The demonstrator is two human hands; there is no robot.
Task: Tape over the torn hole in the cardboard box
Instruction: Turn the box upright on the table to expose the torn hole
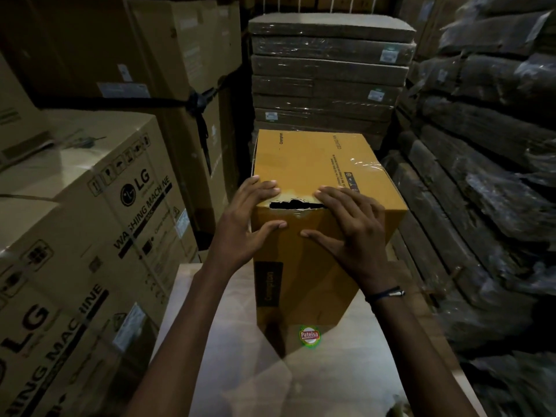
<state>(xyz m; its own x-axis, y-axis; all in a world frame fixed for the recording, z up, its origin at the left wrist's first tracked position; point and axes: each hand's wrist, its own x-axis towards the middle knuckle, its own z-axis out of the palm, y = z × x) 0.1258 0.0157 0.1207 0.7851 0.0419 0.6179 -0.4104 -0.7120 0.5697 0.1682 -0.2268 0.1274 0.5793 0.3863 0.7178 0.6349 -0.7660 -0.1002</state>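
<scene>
One yellow Crompton box (pixel 316 182) stands on the pale desk (pixel 228 371), its single torn hole (pixel 296 204) on the near top edge. The left hand (pixel 243 218) and right hand (pixel 349 227), two in all, press flat beside the tear, grip apart, fingers straight. This looks like the steadying step; no tape roll is visible, so fetching one likely comes next.

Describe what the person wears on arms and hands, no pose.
Both forearms are bare, no sleeves in view, no gloves. The right hand has a thin dark cord bracelet with a small pale bead at the wrist. The left hand and wrist carry nothing.
</scene>
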